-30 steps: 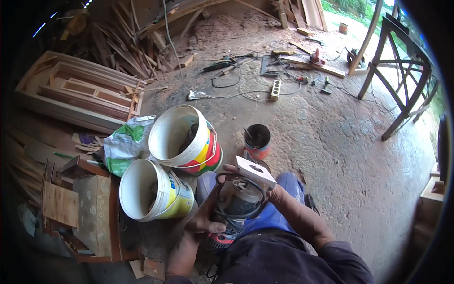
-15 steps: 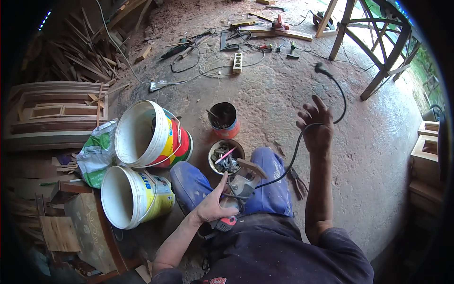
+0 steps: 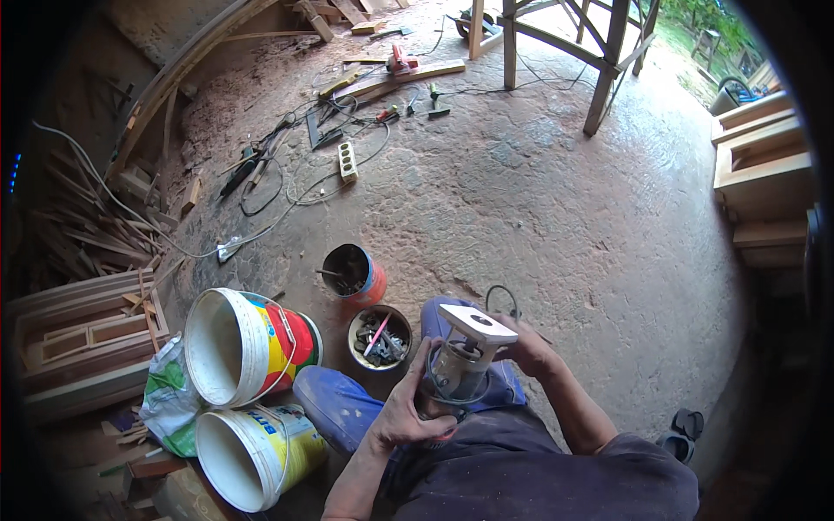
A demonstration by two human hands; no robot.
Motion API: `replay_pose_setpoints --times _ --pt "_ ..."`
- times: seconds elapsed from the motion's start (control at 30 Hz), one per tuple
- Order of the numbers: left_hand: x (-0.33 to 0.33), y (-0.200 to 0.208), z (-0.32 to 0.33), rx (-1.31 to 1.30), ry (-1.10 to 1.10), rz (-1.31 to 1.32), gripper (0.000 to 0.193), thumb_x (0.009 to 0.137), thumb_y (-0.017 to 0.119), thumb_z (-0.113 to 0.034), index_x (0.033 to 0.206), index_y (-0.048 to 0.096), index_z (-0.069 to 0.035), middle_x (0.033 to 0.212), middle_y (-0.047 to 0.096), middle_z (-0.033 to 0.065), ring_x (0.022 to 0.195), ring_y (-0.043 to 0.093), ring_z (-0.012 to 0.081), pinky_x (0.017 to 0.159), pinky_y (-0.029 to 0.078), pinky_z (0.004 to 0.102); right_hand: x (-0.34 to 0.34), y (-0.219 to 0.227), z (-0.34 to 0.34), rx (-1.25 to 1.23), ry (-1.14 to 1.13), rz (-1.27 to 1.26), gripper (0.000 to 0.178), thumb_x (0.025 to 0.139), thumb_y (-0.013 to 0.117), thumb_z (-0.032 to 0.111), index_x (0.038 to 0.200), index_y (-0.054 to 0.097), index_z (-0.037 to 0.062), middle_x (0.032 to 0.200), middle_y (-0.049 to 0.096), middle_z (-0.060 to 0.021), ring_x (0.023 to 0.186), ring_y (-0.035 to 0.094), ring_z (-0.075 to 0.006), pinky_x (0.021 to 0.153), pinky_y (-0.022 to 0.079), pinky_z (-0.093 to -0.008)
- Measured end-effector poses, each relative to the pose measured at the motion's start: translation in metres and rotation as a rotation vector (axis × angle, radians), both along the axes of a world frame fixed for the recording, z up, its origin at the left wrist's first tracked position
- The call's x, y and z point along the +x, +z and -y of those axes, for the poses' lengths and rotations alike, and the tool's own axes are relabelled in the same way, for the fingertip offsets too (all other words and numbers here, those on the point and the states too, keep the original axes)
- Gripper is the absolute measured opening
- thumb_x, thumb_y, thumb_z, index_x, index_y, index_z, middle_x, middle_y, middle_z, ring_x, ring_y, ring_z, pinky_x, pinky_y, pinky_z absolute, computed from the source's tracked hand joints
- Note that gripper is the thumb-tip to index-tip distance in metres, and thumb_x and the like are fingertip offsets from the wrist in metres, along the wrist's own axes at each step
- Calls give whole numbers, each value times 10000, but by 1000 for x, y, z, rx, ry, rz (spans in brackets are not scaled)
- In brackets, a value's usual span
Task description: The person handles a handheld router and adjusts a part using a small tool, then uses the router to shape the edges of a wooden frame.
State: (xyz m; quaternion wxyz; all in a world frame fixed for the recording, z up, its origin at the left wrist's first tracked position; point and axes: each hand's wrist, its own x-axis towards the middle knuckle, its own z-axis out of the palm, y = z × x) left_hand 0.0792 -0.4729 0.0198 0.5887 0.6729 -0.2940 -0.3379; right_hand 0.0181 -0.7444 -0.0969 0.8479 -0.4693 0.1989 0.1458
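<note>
A trim router (image 3: pixel 459 375) with a clear lower housing and a pale square base plate is held base-up above my lap. My left hand (image 3: pixel 401 418) is wrapped round its body from the left. On the right side, my right hand (image 3: pixel 528 349) is at the base plate's edge, its fingers mostly hidden behind the plate. A dark power cord (image 3: pixel 501 288) loops up just beyond that hand. In front of my knees stands a round tub (image 3: pixel 354 354) of metal bits with a pink pen-like stick (image 3: pixel 377 333), next to a red and blue tin (image 3: pixel 374 286).
Two large white buckets (image 3: pixel 228 347) lie tipped at the left, by a green and white sack (image 3: pixel 165 395). Farther off are a power strip (image 3: pixel 347 161), cords, hand tools and a red power tool (image 3: pixel 401 61). Sandals (image 3: pixel 680 436) are at the right.
My right hand has come down from its raised, spread position to the router. The router now points base-up, and the cord has dropped with the hand. The view has swung rightward.
</note>
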Motion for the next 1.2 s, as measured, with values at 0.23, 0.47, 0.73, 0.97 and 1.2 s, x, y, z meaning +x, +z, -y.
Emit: replay_pose_setpoints --times 0.23,0.47,0.73,0.97,1.2 --pt "-18 -7 6 6 -149 77 1372 648 893 -138 1656 -33 -37 1715 146 231 1583 197 332 1250 252 409 21 -84 -9 186 351 318 560 987 720 293 1453 550 33 1213 701 -47 1074 632 -85 879 535 -271" --pt "-24 5 7 165 -22 -109 1440 706 907 -231 1614 -191 -21 1704 110 278 1469 416 348 1120 438 413 87 47 46 406 286 313 296 983 624 142 1224 628 -31 934 727 -96 853 733 -199 808 578 -317" --pt "-21 -32 -3 152 121 -323 1295 748 844 -128 1624 -96 31 1525 483 272 1365 527 268 1121 431 358 70 50 94 204 -143 541 394 1117 471 297 1302 586 -32 1027 750 -176 923 747 -254 866 587 -395" --pt "-15 -28 0 96 220 -178 1263 750 832 -103 1629 -62 41 1355 569 185 1254 577 249 1075 457 354 33 -22 88 -673 89 -251 854 1033 433 671 1622 274 73 1330 638 -229 935 733 -299 702 606 -389" --pt "-19 -27 0 146 147 -72 1267 758 836 -171 1625 -62 50 1415 551 232 1317 560 299 1120 429 372 57 5 17 -73 151 108 495 1066 543 437 1348 553 31 925 691 -70 714 662 -124 560 523 -277"
